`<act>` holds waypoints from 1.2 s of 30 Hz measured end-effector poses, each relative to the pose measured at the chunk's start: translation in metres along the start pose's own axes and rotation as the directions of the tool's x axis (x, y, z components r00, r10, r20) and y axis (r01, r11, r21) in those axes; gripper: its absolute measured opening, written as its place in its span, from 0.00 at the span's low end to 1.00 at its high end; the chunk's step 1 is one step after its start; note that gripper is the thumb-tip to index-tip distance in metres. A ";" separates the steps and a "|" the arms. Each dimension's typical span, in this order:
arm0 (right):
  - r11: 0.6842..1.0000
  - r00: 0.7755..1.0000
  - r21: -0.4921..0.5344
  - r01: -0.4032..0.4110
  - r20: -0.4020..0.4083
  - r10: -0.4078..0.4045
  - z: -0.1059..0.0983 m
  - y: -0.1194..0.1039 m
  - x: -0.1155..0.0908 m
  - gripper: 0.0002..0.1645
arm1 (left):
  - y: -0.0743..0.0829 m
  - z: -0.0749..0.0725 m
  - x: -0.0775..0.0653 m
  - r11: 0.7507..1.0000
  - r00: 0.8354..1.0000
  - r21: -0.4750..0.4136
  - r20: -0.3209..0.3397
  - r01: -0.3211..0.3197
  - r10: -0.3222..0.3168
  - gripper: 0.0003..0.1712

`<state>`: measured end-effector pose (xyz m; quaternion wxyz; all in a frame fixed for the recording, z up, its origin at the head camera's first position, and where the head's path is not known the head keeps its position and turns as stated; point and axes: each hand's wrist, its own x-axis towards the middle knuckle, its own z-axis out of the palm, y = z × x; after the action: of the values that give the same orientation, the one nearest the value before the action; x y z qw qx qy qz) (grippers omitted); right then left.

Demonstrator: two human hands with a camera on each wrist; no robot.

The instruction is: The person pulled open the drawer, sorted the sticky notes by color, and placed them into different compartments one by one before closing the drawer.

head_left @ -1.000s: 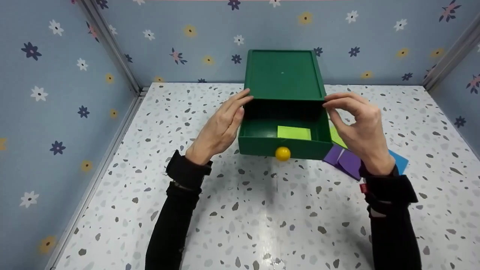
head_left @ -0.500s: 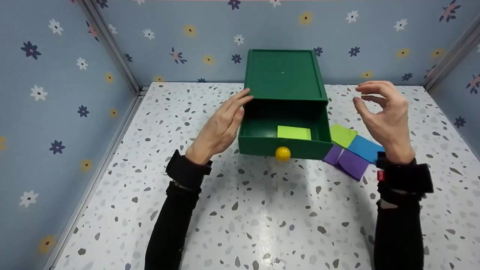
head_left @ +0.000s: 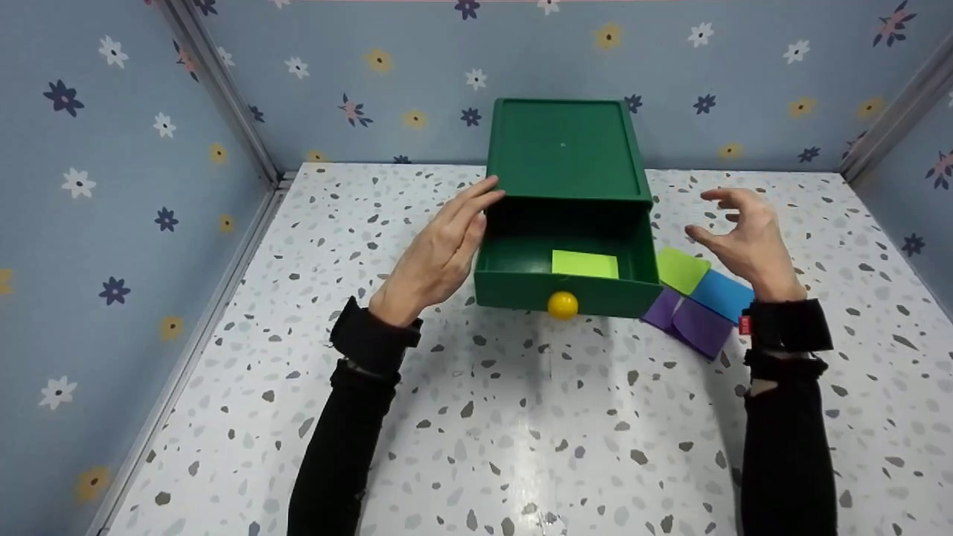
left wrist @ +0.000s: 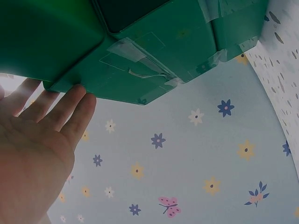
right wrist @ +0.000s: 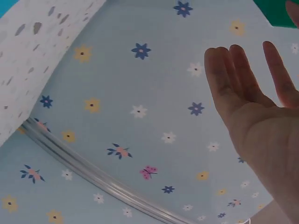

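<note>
A green box (head_left: 562, 149) stands near the back wall with its drawer (head_left: 514, 290) pulled out toward me. The drawer has a round yellow knob (head_left: 563, 305), and a lime green paper piece (head_left: 585, 263) lies inside it. My left hand (head_left: 439, 249) rests its straight fingers against the box's left front edge; the left wrist view shows the fingertips touching the green side (left wrist: 140, 70), which bears clear tape. My right hand (head_left: 752, 242) hovers to the right of the box, fingers loosely bent, thumb apart, holding nothing.
Right of the drawer, on the speckled table (head_left: 461, 461), lie a lime green piece (head_left: 680, 269), a blue piece (head_left: 721, 295) and purple pieces (head_left: 701, 326). Flowered walls (head_left: 417, 67) enclose the back and sides.
My right hand has let go of the box's right front edge and moved away to the right, then lowered slightly toward the coloured pieces. My left hand has stayed in place.
</note>
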<state>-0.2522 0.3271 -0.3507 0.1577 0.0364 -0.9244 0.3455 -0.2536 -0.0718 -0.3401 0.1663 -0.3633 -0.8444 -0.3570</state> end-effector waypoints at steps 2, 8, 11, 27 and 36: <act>0.999 0.996 -0.014 -0.051 0.079 0.052 0.003 0.012 0.002 0.34 | 0.000 0.000 0.000 1.000 1.000 0.002 0.001 0.002 -0.002 0.26; 0.983 0.945 -0.118 -0.143 0.278 0.171 0.014 0.045 0.010 0.40 | 0.000 0.000 0.000 1.000 1.000 -0.002 -0.005 0.005 -0.005 0.26; 0.974 0.910 -0.149 -0.173 0.353 0.216 0.019 0.056 0.013 0.42 | 0.000 0.000 0.000 1.000 1.000 -0.006 -0.007 0.007 -0.007 0.26; 0.956 0.842 -0.202 -0.212 0.460 0.284 0.044 0.080 0.018 0.47 | -0.001 0.001 -0.001 1.000 1.000 0.000 -0.002 0.009 -0.009 0.27; 0.960 0.849 -0.217 -0.176 0.460 0.260 0.045 0.080 0.014 0.47 | -0.001 0.001 -0.001 1.000 1.000 -0.011 -0.001 0.005 -0.005 0.27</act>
<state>-0.2913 0.3590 -0.4279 -0.1161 0.0029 -0.9580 0.2623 -0.2535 -0.0721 -0.3411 0.1636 -0.3617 -0.8433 -0.3622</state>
